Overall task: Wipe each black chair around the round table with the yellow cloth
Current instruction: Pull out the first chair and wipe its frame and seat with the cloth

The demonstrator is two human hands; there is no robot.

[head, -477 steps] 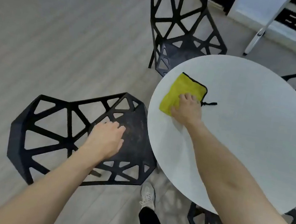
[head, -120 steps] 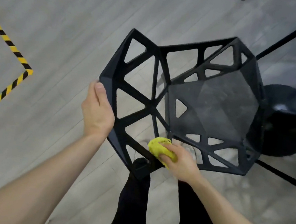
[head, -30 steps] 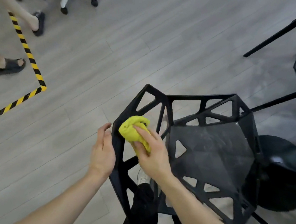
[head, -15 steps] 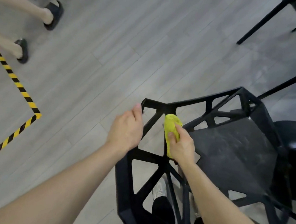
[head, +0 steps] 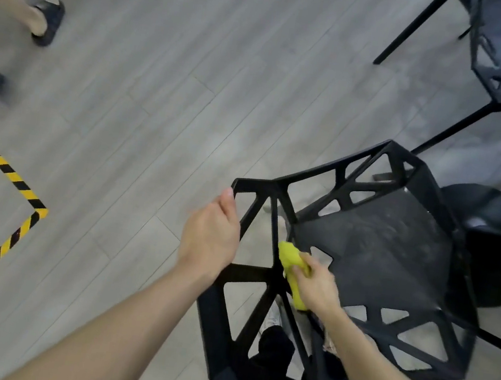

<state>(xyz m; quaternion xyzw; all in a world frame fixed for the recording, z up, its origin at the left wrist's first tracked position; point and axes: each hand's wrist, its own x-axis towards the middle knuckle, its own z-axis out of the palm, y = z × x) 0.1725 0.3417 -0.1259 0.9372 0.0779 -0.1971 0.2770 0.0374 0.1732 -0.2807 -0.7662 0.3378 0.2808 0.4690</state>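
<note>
you're mid-wipe on the chair [head: 372, 257] backrest — your right hand [head: 316, 284] clamps the bunched cloth [head: 289, 257] against a strut where back meets seat, while your left hand [head: 209, 236] curls round the rim just left of it, steadying. next, i'd judge, the dusty seat just right of the cloth wants long strokes — keep that brace. no containers in view.

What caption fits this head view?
Right hand rubs the yellow cloth along a backrest strut of the black chair while the left hand grips its edge.
</note>
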